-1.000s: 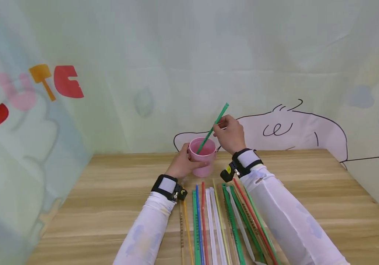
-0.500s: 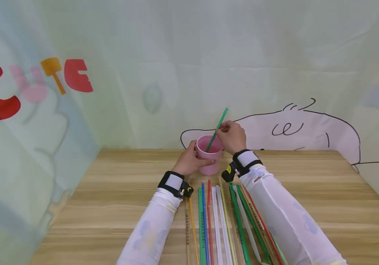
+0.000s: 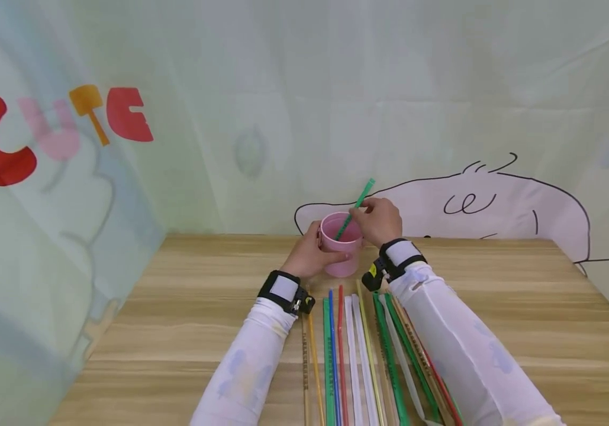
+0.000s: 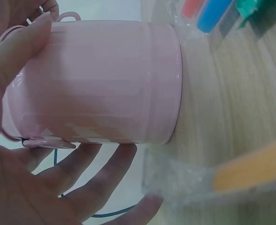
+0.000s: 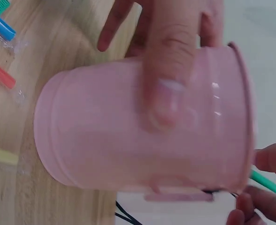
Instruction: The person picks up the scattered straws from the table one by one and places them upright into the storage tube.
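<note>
A small pink bucket [image 3: 341, 267] stands upright at the far side of the wooden table. My left hand [image 3: 308, 255] grips it from the left, thumb across its front and fingers against its side; in the left wrist view those fingers [image 4: 88, 164] are spread along the wall. Over the rim's right side, my right hand [image 3: 382, 221] pinches a green straw [image 3: 364, 194]. The straw leans right, its lower part inside the bucket and its top above my fingers. From the right wrist camera, only a short piece of the green straw [image 5: 268, 183] shows beyond the rim.
Between my forearms lies a row of straws in several colours, among them a blue straw [image 3: 334, 349], a red straw [image 3: 342, 349] and an orange straw [image 3: 316, 361]. A printed cloth backdrop [image 3: 261, 118] rises behind the table [image 3: 203, 307].
My right hand has come down closer to the rim, and the green straw reaches deeper into the bucket. My left hand keeps its hold. The head view has shifted slightly.
</note>
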Motion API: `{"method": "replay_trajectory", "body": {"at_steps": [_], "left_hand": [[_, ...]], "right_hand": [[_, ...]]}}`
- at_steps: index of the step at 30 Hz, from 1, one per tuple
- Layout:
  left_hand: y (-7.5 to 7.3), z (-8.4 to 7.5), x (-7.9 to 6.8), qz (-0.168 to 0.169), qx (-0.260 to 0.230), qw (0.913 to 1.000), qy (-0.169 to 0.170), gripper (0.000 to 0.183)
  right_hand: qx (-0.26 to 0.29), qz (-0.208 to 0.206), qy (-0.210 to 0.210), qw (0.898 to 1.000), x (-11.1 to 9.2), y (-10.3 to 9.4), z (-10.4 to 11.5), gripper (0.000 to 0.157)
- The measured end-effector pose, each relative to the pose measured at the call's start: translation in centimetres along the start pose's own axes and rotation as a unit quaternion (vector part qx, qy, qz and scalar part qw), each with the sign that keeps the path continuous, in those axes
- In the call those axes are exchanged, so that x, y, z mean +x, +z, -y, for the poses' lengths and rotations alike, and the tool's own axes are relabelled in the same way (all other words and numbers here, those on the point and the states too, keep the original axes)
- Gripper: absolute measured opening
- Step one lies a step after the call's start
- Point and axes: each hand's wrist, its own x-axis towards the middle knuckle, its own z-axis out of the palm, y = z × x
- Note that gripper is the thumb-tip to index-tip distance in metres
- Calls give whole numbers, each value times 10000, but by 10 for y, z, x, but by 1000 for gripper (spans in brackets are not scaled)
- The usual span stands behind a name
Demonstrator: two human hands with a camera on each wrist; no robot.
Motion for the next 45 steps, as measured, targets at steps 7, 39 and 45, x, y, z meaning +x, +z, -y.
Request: {"method": "replay_trajectory", "body": {"at_steps": [7,39,45], "left_hand": [[3,-1,2,-39,-6,10000,-15,85],[-4,0,-4,32,-155,9997,-195,89],[-6,-1,-4,69,-49,9996,-269,93]], "right_hand": [[36,-47,-110,9999,-3,-24,-10,44],[1512,1517,-991,9717,-43,-5,-65,81],[1590,1971,-1399,9572,-41,-2,-58,83]]}}
